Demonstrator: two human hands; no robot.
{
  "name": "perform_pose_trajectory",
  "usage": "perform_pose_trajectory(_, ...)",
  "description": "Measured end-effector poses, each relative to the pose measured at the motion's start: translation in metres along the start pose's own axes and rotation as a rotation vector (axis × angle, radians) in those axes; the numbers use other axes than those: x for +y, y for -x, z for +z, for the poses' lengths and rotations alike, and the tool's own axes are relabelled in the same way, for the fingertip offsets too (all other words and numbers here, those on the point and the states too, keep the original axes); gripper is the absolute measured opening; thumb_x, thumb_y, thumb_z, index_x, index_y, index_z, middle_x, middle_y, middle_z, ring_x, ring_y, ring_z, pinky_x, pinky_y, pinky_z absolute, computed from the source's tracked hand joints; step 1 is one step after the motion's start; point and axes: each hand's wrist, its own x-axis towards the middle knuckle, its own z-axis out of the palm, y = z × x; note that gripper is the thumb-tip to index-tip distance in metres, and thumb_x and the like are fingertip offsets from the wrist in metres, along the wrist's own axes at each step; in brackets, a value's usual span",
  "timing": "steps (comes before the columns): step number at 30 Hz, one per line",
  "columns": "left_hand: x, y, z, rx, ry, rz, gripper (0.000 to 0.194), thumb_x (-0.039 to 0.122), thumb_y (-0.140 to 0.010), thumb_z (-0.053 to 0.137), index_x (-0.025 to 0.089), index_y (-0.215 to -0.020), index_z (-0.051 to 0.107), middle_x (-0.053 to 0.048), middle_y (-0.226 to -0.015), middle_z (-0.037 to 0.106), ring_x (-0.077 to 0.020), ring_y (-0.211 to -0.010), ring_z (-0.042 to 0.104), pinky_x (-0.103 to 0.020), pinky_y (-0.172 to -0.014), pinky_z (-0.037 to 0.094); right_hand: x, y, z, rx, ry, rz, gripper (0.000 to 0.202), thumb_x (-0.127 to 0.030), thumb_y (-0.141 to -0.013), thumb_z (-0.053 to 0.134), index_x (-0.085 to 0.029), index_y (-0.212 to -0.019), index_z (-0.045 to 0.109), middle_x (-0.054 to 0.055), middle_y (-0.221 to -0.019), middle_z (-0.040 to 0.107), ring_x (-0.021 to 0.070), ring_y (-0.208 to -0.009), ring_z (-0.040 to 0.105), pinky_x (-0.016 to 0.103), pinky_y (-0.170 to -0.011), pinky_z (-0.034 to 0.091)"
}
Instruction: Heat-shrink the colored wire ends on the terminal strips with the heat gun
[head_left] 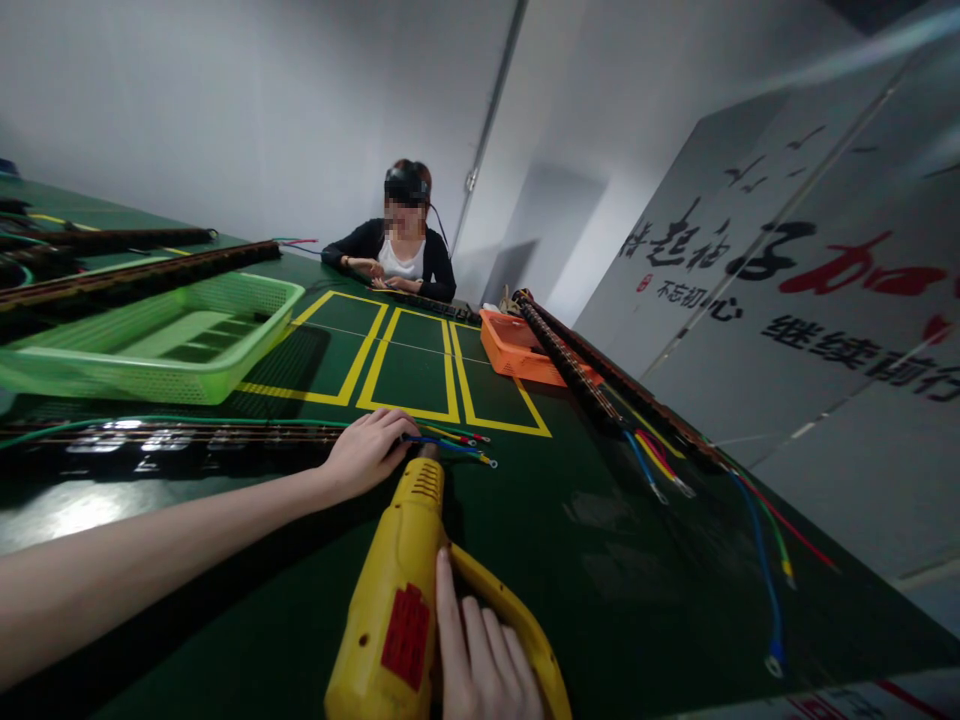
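My right hand is wrapped round the handle of a yellow heat gun with a red label on its side. The gun's nozzle points away from me, close to the fingers of my left hand. That hand is closed over the end of a long dark wiring assembly, where blue, yellow, green and red wires come out. Ring terminals tip the wires, which lie just beyond the nozzle. My left fingertips are partly hidden, and the gun's rear runs out of view.
A green plastic basket stands at the left with long dark assemblies across it. More assemblies rest over an orange basket at the right. Yellow tape marks the green table. A co-worker sits opposite.
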Motion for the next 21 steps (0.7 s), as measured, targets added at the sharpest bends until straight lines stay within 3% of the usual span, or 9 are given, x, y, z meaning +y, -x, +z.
perform_pose_trajectory(3, 0.000, 0.000, 0.001, 0.012, 0.007, -0.023, 0.014, 0.024, -0.089, 0.043, 0.021, -0.096, 0.055, -0.003, -0.105, 0.060, -0.0191, -0.098, 0.051, -0.033, -0.084, 0.043, 0.011, -0.001, 0.006, 0.121, -0.002, -0.092, 0.070, -0.061, -0.083, 0.037, -0.016, -0.136, 0.042, 0.010, -0.088, 0.071, 0.0262, -0.076, 0.068, 0.034, -0.064, 0.055)
perform_pose_trajectory(6, -0.002, 0.001, 0.003, 0.011, 0.010, -0.031, 0.014, 0.023, -0.089, 0.043, 0.021, -0.097, 0.055, -0.002, -0.105, 0.059, -0.0187, -0.098, 0.052, -0.032, -0.084, 0.043, 0.024, -0.002, 0.009, 0.118, -0.007, -0.150, 0.054, -0.034, -0.089, 0.033, -0.022, -0.141, 0.032, 0.005, -0.091, 0.071, 0.0219, -0.079, 0.067, 0.031, -0.066, 0.053)
perform_pose_trajectory(8, -0.003, 0.001, 0.003, 0.010, 0.006, -0.029, 0.014, 0.023, -0.088, 0.044, 0.022, -0.097, 0.055, -0.002, -0.105, 0.059, -0.0186, -0.099, 0.051, -0.032, -0.084, 0.043, 0.033, -0.001, 0.009, 0.057, -0.016, -0.138, 0.060, -0.020, -0.084, 0.033, -0.025, -0.144, 0.024, 0.003, -0.098, 0.070, 0.0208, -0.085, 0.066, 0.031, -0.071, 0.052)
perform_pose_trajectory(11, -0.003, 0.001, 0.002, 0.008, 0.001, -0.024, 0.014, 0.022, -0.088, 0.043, 0.021, -0.097, 0.055, -0.003, -0.106, 0.059, -0.0184, -0.099, 0.052, -0.033, -0.084, 0.043, 0.046, 0.001, 0.009, 0.008, -0.021, -0.137, 0.070, -0.013, -0.078, 0.036, -0.027, -0.145, 0.019, 0.000, -0.107, 0.067, 0.0205, -0.090, 0.065, 0.032, -0.075, 0.052)
perform_pose_trajectory(15, -0.002, 0.002, 0.001, 0.011, -0.003, -0.013, 0.015, 0.022, -0.089, 0.043, 0.022, -0.098, 0.055, -0.003, -0.106, 0.059, -0.0183, -0.099, 0.052, -0.032, -0.082, 0.043, 0.063, 0.007, 0.012, 0.007, 0.021, -0.103, 0.072, -0.024, -0.077, 0.043, -0.025, -0.145, 0.018, 0.002, -0.108, 0.067, 0.0236, -0.094, 0.065, 0.036, -0.077, 0.052)
perform_pose_trajectory(18, -0.002, 0.002, 0.000, 0.005, -0.010, -0.011, 0.015, 0.024, -0.089, 0.043, 0.022, -0.098, 0.055, -0.002, -0.106, 0.059, -0.0185, -0.099, 0.052, -0.032, -0.082, 0.043, 0.075, 0.008, 0.012, 0.000, -0.001, -0.063, 0.082, -0.051, -0.075, 0.049, -0.022, -0.146, 0.019, 0.004, -0.109, 0.066, 0.0271, -0.096, 0.064, 0.038, -0.077, 0.052)
perform_pose_trajectory(21, -0.002, 0.002, 0.001, -0.002, -0.016, -0.011, 0.015, 0.024, -0.090, 0.043, 0.022, -0.099, 0.055, -0.002, -0.106, 0.059, -0.0188, -0.100, 0.052, -0.032, -0.081, 0.042, 0.083, 0.007, 0.009, 0.022, -0.019, -0.037, 0.112, -0.083, -0.058, 0.047, -0.020, -0.146, 0.016, 0.007, -0.116, 0.063, 0.0310, -0.097, 0.063, 0.041, -0.078, 0.052)
